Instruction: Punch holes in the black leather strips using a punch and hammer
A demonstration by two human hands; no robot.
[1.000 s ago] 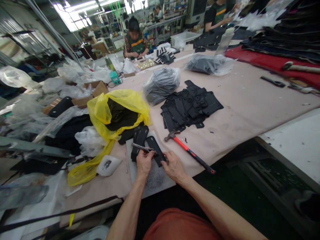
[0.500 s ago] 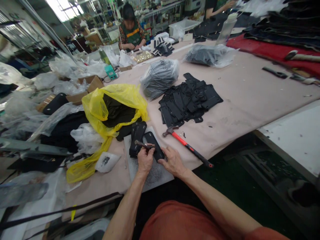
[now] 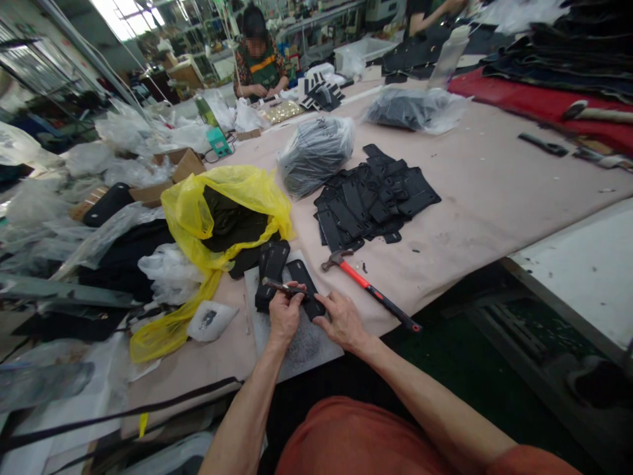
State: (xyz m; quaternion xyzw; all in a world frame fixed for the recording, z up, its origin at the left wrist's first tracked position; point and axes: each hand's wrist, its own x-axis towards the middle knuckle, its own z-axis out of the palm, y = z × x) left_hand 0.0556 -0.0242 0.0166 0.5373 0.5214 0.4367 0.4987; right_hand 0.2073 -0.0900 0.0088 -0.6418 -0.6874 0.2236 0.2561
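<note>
My left hand [image 3: 285, 318] is closed on a slim metal rod-shaped tool [image 3: 273, 284], held almost level with its end pointing left. Under and beyond that tool lies a black oblong piece [image 3: 301, 272] with rounded corners. My right hand [image 3: 343, 322] pinches the near right edge of this piece between thumb and fingers. Both rest over a pale speckled board [image 3: 316, 349] at the table's front edge. A stack of similar black pieces [image 3: 271, 264] sits on the board's left side. The tool's right end is partly hidden by my fingers.
A claw hammer [image 3: 368, 285] with a red and black handle lies to the right. Behind it is a heap of flat black pieces [image 3: 376, 194]. A yellow plastic bag [image 3: 227, 178] of dark material stands left. Across the table sits a person [image 3: 260, 59].
My left hand and the metal tool have shifted slightly left. The fingers of my right hand have moved a little on the black piece's edge.
</note>
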